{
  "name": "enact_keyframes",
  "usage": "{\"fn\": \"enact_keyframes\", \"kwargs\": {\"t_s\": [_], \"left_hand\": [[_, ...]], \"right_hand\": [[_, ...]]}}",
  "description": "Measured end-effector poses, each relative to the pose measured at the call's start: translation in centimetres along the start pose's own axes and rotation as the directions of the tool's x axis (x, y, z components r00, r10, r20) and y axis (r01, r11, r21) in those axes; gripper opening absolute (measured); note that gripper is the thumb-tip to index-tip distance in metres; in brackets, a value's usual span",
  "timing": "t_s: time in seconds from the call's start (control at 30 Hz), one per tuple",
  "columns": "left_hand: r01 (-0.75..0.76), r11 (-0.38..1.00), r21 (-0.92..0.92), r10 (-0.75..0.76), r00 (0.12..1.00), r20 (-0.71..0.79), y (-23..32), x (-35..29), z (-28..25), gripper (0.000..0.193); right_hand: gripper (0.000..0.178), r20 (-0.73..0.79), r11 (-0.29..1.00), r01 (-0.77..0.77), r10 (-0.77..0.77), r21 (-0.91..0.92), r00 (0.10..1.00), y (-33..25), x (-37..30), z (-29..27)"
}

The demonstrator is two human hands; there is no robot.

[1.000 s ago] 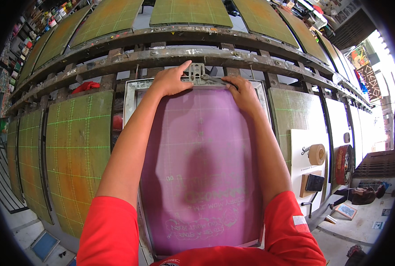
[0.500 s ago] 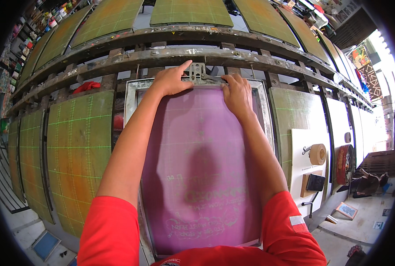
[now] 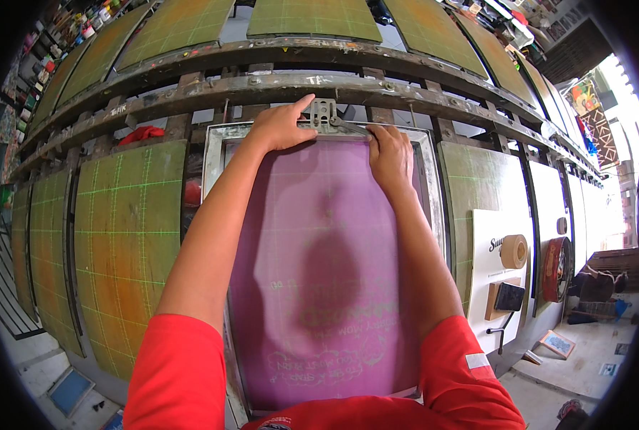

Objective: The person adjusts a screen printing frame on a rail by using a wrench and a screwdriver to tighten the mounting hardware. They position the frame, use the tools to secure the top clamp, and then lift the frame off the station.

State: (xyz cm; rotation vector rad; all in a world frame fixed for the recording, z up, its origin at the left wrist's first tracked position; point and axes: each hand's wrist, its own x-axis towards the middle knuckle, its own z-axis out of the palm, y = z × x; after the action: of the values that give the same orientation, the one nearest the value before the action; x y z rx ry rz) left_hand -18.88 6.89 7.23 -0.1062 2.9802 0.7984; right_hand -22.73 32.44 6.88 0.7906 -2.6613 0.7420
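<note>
A screen-printing frame (image 3: 214, 154) with purple mesh (image 3: 319, 215) lies in front of me, faint mirrored lettering on its lower part. At the middle of its far edge sits a metal bracket with slots (image 3: 324, 112). My left hand (image 3: 280, 129) rests on that edge beside the bracket, index finger and thumb spread apart; its other fingers are hidden. Against the bracket's right side lies a dark wrench (image 3: 349, 127). My right hand (image 3: 391, 150) is closed round the wrench's outer end, over the frame's far edge.
Green gridded printing boards (image 3: 130, 251) flank the frame, with more beyond the metal rails (image 3: 262, 87). On the right, a white board (image 3: 483, 287) carries a tape roll (image 3: 513, 251) and a dark block (image 3: 508, 297). A round red tin (image 3: 556, 269) stands farther right. A red cloth (image 3: 142, 135) lies near the left rail.
My right hand has shifted slightly right and nearer to me, with the wrench's outer end. The left hand stays beside the bracket. The whole view has shifted a little.
</note>
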Motion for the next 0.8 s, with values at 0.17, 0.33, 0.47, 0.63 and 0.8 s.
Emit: {"fn": "enact_keyframes", "kwargs": {"t_s": [0.17,0.33,0.47,0.63,0.8], "left_hand": [[0.001,1.000,-0.001,-0.001,1.000,0.008,0.2,0.1,-0.2,0.091],[0.003,1.000,-0.008,-0.003,1.000,0.007,0.0,0.1,-0.1,0.091],[-0.008,1.000,-0.022,0.008,1.000,0.008,0.1,0.1,-0.1,0.092],[-0.011,0.999,-0.039,0.012,1.000,0.003,-0.2,0.2,0.1,0.080],[0.003,1.000,-0.024,-0.004,0.999,-0.042,-2.7,1.1,1.2,0.062]], "right_hand": [[0.021,-0.026,0.960,0.086,-0.082,0.266,0.996,1.4,1.2,-0.3],[0.022,-0.034,0.969,0.098,-0.093,0.225,0.995,0.2,0.3,0.1],[0.022,-0.050,0.982,0.057,-0.048,0.178,0.998,-1.5,-0.6,1.5],[0.023,0.012,0.954,-0.032,0.030,0.297,0.999,-2.3,-1.6,1.7],[0.030,0.089,0.949,-0.082,0.057,0.305,0.994,-5.0,-2.4,2.3]]}}
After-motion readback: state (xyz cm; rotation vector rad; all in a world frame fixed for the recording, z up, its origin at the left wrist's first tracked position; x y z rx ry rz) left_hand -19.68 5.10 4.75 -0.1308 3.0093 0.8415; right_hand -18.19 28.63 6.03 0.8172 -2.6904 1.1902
